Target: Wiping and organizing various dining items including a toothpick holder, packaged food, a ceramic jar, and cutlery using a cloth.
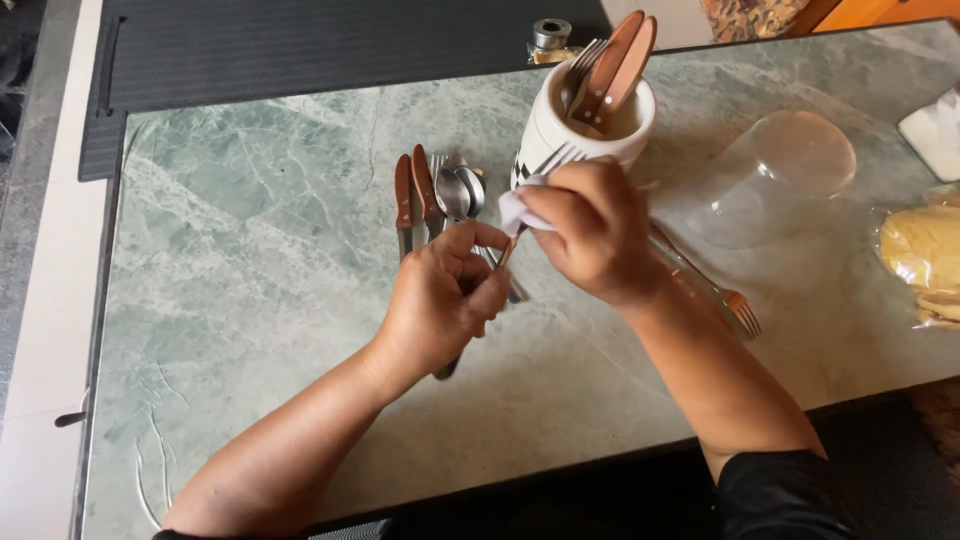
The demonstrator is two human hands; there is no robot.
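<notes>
My left hand [445,300] grips the wooden handle of a fork [556,160], whose tines point up toward the back. My right hand [595,230] presses a small white cloth [518,210] around the fork's metal shaft. Just behind the hands stands a white ceramic holder [560,125] with a fork and two brown-handled pieces in it. Left of my hands lie loose knives [404,205] with brown handles and spoons [455,195] on the green marble table [250,260].
A clear plastic container [770,175] lies on its side at the right. Another fork [735,308] lies under my right forearm. Wrapped yellow food [925,255] sits at the right edge. A dark mat [300,45] and a small metal tin [550,33] are behind.
</notes>
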